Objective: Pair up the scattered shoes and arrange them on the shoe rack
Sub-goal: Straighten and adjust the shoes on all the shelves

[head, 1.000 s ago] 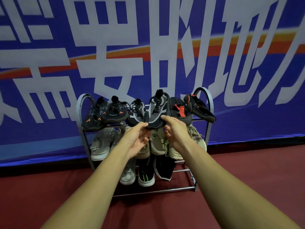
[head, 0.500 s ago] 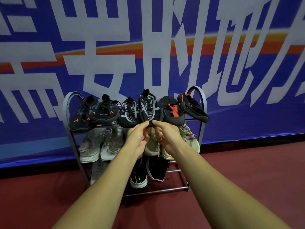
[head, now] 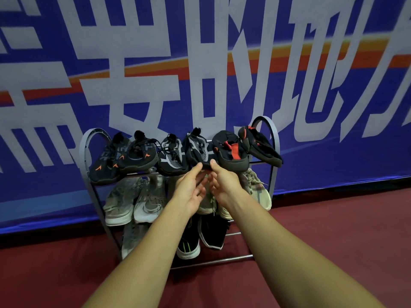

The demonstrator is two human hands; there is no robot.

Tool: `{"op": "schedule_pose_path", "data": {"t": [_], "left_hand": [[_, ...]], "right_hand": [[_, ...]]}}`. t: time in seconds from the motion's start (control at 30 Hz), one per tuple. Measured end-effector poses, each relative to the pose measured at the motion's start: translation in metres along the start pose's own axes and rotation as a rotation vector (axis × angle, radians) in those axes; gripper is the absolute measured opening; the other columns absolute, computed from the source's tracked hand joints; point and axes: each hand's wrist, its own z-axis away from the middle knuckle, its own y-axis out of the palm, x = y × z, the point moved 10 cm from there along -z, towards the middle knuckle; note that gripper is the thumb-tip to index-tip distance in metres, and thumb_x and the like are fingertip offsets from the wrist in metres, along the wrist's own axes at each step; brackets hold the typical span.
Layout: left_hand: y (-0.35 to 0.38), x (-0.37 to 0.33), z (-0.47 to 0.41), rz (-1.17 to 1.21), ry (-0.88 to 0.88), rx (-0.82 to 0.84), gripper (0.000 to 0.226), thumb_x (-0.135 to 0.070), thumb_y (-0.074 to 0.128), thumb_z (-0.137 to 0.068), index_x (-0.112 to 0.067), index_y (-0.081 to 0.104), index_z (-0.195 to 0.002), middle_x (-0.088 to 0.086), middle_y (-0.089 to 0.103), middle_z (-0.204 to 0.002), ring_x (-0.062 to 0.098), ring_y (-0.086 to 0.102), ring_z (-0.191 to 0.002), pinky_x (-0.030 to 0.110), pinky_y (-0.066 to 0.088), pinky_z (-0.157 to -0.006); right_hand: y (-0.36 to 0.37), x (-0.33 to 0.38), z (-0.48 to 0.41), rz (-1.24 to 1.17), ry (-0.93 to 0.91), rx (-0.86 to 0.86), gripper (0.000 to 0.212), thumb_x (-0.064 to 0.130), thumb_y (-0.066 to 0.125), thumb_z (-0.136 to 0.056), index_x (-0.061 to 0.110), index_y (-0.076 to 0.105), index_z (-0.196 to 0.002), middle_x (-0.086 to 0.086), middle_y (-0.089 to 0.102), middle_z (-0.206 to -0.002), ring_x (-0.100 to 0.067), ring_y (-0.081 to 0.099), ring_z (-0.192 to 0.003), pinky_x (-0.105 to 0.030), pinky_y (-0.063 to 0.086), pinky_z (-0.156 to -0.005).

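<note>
The black-and-grey mesh sneaker [head: 196, 150] with a dark toe cap sits fourth along the top tier of the grey metal shoe rack [head: 233, 259], toe pointing outward. The left hand [head: 189, 190] and right hand [head: 224, 185] are just below it, fingers loose and parted, thumbs touching its toe

The light is dim and flat, so the blue banner [head: 311, 152] keeps rich colour with only a faint sheen. A dark shadow band runs where it meets the red floor [head: 333, 241], and the lower tiers of the shoe rack [head: 222, 260] sink into gloom, the black shoes [head: 211, 234] there losing detail. The wide lens bends the lettering at the edges and stretches the forearms [head: 278, 241] at the bottom; fine texture looks soft.
</note>
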Motion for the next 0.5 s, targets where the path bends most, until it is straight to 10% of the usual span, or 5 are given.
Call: {"op": "schedule_pose_path", "data": {"t": [0.5], "left_hand": [[-0.007,0.003,0.005,-0.063,-0.036,0.015,0.02,-0.029,0.075,-0.085,-0.019,0.068,-0.101,-0.001,0.072,-0.091,0.011,0.065,-0.074,0.022,0.041,-0.056]], "right_hand": [[-0.04,0.013,0.008,0.014,-0.009,-0.247,0.055,0.045,0.074,-0.085,0.006,0.061,-0.122,-0.009,0.07,-0.099,-0.012,0.056,-0.062,-0.021,0.038,-0.04]]}}
